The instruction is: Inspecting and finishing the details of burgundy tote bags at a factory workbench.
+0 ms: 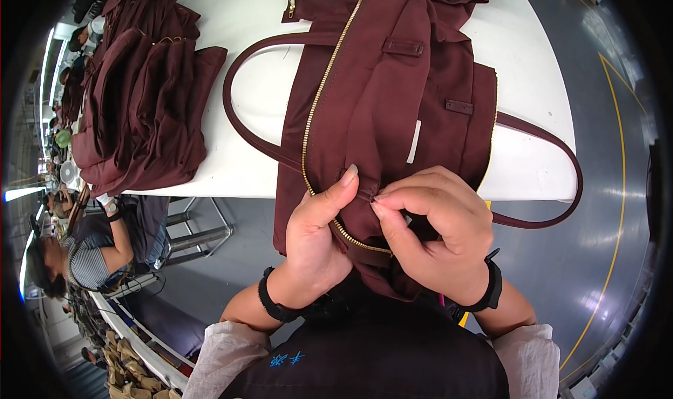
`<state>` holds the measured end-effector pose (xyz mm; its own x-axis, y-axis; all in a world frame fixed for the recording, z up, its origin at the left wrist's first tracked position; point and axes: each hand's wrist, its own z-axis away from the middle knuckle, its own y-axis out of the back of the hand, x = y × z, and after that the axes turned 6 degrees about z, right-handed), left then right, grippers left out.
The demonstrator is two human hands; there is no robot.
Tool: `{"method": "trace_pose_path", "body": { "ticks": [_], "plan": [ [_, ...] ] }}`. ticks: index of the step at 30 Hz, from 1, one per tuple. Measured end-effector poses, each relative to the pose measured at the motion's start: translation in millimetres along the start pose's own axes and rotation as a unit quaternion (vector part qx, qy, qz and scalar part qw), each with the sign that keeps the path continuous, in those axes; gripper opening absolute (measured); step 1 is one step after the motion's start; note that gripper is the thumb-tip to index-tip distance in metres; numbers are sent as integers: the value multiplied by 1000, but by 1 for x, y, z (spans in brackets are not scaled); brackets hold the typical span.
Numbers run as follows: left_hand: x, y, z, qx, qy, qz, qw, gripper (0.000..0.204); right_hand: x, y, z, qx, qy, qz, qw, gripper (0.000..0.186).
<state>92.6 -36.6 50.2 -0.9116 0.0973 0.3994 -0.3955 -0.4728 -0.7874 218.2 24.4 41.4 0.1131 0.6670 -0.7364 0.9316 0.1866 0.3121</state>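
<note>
The right hand (445, 227) is closed in a fine pinch, thumb against forefinger, at the end of a small stitched tab (366, 195); whether a loose thread is also caught there is too small to tell. The left hand (312, 248) lies palm partly upturned at the zipped edge, thumb upright beside the tab; its fingers are hidden by cloth, so how firmly it grips cannot be told.

The tab belongs to a burgundy tote bag (354, 129) of smooth, softly creased fabric, lying on the white tabletop (536, 62), its near end overhanging the edge toward the person. A brass-coloured zipper (319, 104) curves down the left of its panel and under the hands. Two further flat, oblong strap loops show, an upper loop (403, 46) and a lower loop (459, 106). A narrow white label (414, 142) stands out between the folds. Slim, rounded handles arch out at both sides: left handle (235, 94), right handle (571, 157).

Left of the bag, a slumped pile of burgundy bags (140, 118) rests on the same top. Beyond lie a smooth grey floor (561, 259) with a yellow line, a tubular metal frame (203, 234) and a seated co-worker in a striped shirt (91, 264).
</note>
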Motion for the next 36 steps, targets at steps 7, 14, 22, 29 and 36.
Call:
{"method": "trace_pose_path", "body": {
  "ticks": [7,14,22,29,36],
  "plan": [
    [0,-1,0,-11,7,10,1000,18,-1,-1,2,19,-16,2,1000,14],
    [1,-1,0,-11,6,4,1000,18,2,1,-2,9,26,18,999,14],
    [-1,-2,0,2,-4,-3,1000,17,4,0,0,7,46,20,999,14],
    [-1,-2,0,-3,-6,-2,1000,17,2,0,3,15,19,10,1000,14],
    [-1,-2,-1,-7,0,4,1000,17,3,0,2,14,15,7,1000,14]
  ]
}}
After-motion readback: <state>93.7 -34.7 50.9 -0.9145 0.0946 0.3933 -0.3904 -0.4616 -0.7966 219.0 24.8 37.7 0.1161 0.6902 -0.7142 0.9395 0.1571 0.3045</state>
